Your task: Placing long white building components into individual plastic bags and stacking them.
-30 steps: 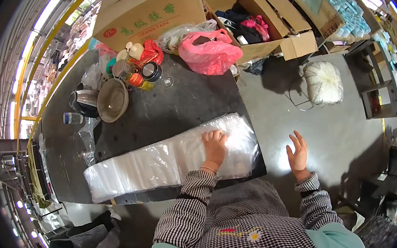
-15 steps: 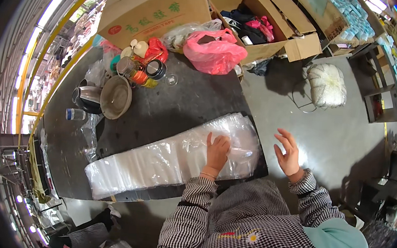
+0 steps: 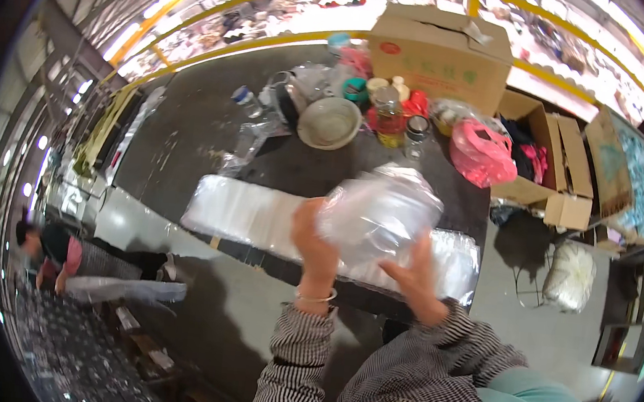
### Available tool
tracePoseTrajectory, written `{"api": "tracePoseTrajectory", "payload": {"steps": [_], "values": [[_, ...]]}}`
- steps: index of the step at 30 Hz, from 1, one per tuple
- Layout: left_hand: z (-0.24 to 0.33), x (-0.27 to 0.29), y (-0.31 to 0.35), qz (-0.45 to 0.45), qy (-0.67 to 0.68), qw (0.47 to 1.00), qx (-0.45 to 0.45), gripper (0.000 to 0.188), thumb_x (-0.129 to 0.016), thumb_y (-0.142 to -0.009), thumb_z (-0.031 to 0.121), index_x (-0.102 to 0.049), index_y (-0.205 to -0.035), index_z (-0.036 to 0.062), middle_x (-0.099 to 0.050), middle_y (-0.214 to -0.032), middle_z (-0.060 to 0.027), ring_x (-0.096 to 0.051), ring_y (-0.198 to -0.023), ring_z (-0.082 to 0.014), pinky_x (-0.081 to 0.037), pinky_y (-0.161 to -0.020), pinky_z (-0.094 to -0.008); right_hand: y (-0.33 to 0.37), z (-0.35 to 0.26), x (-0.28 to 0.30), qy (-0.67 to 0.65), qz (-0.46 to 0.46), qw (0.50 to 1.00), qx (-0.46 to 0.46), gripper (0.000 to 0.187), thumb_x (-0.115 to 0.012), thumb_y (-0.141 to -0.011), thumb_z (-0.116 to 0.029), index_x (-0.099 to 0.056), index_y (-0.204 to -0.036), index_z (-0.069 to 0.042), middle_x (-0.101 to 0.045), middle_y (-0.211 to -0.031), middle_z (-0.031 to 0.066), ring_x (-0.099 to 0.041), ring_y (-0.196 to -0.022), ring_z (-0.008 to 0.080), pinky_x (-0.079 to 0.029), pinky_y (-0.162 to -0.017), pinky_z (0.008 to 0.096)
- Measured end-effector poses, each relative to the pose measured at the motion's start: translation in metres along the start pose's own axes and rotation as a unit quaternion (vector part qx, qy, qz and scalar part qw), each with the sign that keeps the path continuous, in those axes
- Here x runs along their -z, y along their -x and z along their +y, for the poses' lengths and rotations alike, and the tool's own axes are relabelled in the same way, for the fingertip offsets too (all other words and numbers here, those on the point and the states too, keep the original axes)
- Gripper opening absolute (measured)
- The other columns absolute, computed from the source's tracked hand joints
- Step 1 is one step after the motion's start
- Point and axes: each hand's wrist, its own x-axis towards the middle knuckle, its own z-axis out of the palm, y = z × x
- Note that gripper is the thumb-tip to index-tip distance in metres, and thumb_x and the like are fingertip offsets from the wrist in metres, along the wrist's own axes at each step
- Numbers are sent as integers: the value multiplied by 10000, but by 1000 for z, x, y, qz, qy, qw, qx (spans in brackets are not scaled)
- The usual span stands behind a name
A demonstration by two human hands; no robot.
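Observation:
A stack of clear plastic bags (image 3: 381, 210) is held up between my two hands, blurred by motion. My left hand (image 3: 316, 246) grips its left side, the fingers partly hidden behind the plastic. Against its lower right edge is my right hand (image 3: 418, 280), the thumb toward the stack. Beneath them, a long row of overlapping clear plastic bags (image 3: 248, 211) lies along the near edge of the black table (image 3: 181, 146). Part of that row is covered by the lifted stack and my hands.
Across the table stand a bowl (image 3: 329, 123), a glass jar (image 3: 416, 136), a pink plastic bag (image 3: 483, 154) and a large cardboard box (image 3: 439, 58). An open carton (image 3: 518, 191) is at the right. A wrapped stool (image 3: 570, 276) stands on the floor. Another person (image 3: 76, 256) works at far left.
Both hands, earlier empty or resting on the row, now hold a stack of bags above the table. My view has turned left, bringing the other person into sight.

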Motion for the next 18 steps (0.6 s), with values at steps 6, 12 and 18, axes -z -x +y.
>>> {"api": "tracePoseTrajectory", "payload": {"steps": [6, 12, 18], "values": [[109, 261, 62, 424, 61, 903, 25, 450, -619, -951, 275, -560, -1263, -43, -611, -1253, -148, -610, -1099, -284, -521, -948, -438, 30, -261, -178, -279, -73, 871, 398, 581, -823, -717, -168, -567, -1220, -29, -626, -1114, 114, -607, -1035, 303, -460, -915, 412], [234, 404, 228, 610, 48, 791, -24, 729, -452, -985, 589, -406, -1458, 35, -462, -1465, -152, -452, -1345, -328, -364, -1141, -483, 248, -364, -249, -404, -300, 719, 479, 232, -647, -839, -215, -642, -997, -45, -592, -831, 83, -580, -736, 281, -444, -681, 392], [320, 463, 412, 708, -36, 705, 26, 256, -659, -936, 195, -614, -1093, -2, -641, -1055, -66, -604, -962, -156, -506, -854, -332, 451, -358, -208, -399, -598, 671, 181, 385, -808, -804, -217, -631, -1073, -5, -686, -985, 156, -693, -897, 306, -547, -784, 381]]}}
